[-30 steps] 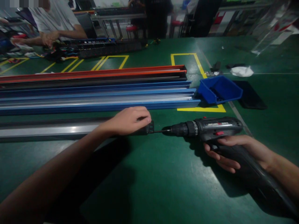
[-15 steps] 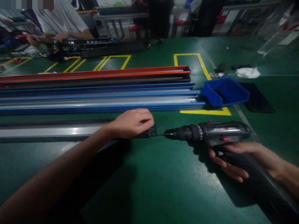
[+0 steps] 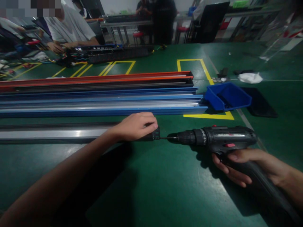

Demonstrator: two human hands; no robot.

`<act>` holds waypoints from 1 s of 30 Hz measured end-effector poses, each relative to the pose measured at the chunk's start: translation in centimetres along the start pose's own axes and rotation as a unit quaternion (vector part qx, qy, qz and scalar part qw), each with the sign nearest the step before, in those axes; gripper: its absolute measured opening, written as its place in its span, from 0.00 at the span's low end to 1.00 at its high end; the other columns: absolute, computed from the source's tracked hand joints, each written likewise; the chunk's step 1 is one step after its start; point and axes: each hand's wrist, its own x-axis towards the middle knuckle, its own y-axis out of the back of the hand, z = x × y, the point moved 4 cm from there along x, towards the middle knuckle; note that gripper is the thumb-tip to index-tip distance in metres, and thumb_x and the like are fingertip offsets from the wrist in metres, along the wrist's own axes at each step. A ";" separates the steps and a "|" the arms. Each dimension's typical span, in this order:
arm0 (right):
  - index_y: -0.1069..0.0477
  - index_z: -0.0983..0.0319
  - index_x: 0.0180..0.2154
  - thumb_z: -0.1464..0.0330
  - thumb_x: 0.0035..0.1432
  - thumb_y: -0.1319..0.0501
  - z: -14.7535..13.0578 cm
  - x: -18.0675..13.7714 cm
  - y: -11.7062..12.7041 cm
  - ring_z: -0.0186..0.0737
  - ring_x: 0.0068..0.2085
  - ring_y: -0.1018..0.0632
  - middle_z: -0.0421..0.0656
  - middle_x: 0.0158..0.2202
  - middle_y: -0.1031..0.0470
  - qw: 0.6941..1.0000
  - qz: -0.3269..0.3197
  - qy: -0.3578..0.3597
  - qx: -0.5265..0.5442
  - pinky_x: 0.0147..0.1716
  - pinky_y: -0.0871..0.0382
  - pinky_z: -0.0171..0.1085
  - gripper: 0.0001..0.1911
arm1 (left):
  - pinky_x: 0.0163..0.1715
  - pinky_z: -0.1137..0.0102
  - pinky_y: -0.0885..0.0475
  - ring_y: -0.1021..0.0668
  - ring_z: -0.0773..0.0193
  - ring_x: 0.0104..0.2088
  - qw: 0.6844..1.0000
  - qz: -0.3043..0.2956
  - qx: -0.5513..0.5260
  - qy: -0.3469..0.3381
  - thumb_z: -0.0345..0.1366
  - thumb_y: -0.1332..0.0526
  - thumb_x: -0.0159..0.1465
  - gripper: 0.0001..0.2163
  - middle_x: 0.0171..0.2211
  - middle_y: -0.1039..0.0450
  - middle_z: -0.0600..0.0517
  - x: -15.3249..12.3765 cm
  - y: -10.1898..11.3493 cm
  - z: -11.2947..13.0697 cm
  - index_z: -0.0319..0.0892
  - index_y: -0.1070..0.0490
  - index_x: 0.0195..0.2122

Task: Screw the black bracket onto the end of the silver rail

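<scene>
Black drill-driver [image 3: 233, 135] clenched in that right hand [image 3: 257, 160] wants its bit [image 3: 167, 137] aligned with the rail [image 3: 56, 134] the left hand [image 3: 136, 126] clasps.

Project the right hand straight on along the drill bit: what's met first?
The dark end piece of the silver-faced bar, just past the left hand. The drill bit seems to reach it, though actual contact is too small to make out.

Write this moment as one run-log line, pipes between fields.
left grip: rests on silver bar near its end | right grip: holds drill | bit: at bar's end | blue bin: beyond drill
</scene>
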 end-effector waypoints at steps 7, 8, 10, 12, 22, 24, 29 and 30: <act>0.17 0.67 0.55 0.63 0.67 0.32 -0.3 0.1 -0.4 0.28 0.25 0.25 0.57 0.47 0.16 0.999 0.000 0.002 -0.033 0.30 0.23 0.29 0.20 | 0.45 0.66 0.30 0.21 0.59 0.43 1.000 0.003 -0.002 -0.005 0.44 0.47 0.78 0.17 0.44 0.21 0.48 0.0 0.0 0.0 0.43 0.21 0.43; 0.17 0.68 0.54 0.62 0.66 0.31 -0.3 0.1 -0.5 0.28 0.25 0.25 0.58 0.47 0.16 0.999 0.000 0.004 -0.043 0.30 0.23 0.29 0.20 | 0.44 0.66 0.30 0.21 0.59 0.43 1.000 0.003 -0.001 -0.003 0.44 0.47 0.78 0.17 0.44 0.22 0.48 0.0 0.0 0.0 0.43 0.21 0.43; 0.15 0.68 0.49 0.62 0.65 0.31 -0.3 0.2 -0.5 0.29 0.24 0.25 0.56 0.45 0.16 0.998 0.003 0.010 -0.061 0.29 0.23 0.30 0.18 | 0.44 0.65 0.30 0.21 0.59 0.43 1.000 0.001 -0.002 -0.002 0.45 0.47 0.78 0.17 0.44 0.22 0.49 0.0 0.0 0.0 0.43 0.21 0.43; 0.15 0.67 0.46 0.61 0.64 0.31 -0.2 0.2 -0.4 0.29 0.23 0.26 0.52 0.41 0.17 0.998 0.005 0.014 -0.065 0.28 0.23 0.30 0.16 | 0.44 0.65 0.30 0.22 0.59 0.43 1.000 -0.001 -0.002 -0.003 0.45 0.48 0.78 0.17 0.44 0.22 0.48 0.0 0.0 0.0 0.43 0.22 0.44; 0.15 0.66 0.40 0.60 0.62 0.30 0.3 0.1 0.2 0.28 0.21 0.29 0.44 0.32 0.23 0.996 0.023 0.018 -0.079 0.27 0.24 0.31 0.14 | 0.45 0.65 0.30 0.22 0.58 0.43 1.000 0.001 -0.005 -0.013 0.42 0.50 0.79 0.18 0.43 0.22 0.48 0.0 0.3 0.5 0.42 0.22 0.44; 0.15 0.65 0.41 0.60 0.62 0.30 0.3 0.1 0.2 0.27 0.21 0.29 0.44 0.32 0.23 0.996 0.028 0.021 -0.078 0.27 0.24 0.31 0.14 | 0.45 0.65 0.30 0.22 0.59 0.43 1.000 0.003 -0.007 -0.015 0.42 0.49 0.79 0.18 0.43 0.22 0.48 0.0 0.2 0.5 0.42 0.22 0.44; 0.16 0.66 0.40 0.60 0.61 0.29 0.2 0.1 0.2 0.27 0.21 0.29 0.44 0.33 0.23 0.996 0.041 0.017 -0.082 0.26 0.25 0.31 0.14 | 0.45 0.65 0.30 0.22 0.59 0.43 1.000 0.005 -0.008 -0.015 0.42 0.49 0.79 0.17 0.43 0.23 0.48 0.1 0.2 0.4 0.42 0.22 0.44; 0.16 0.66 0.40 0.60 0.60 0.29 0.2 0.1 0.2 0.27 0.21 0.29 0.44 0.33 0.23 0.996 0.040 0.018 -0.081 0.26 0.25 0.31 0.14 | 0.44 0.65 0.30 0.22 0.59 0.43 1.000 0.005 -0.007 -0.016 0.42 0.49 0.79 0.17 0.43 0.23 0.48 0.1 0.2 0.4 0.42 0.22 0.43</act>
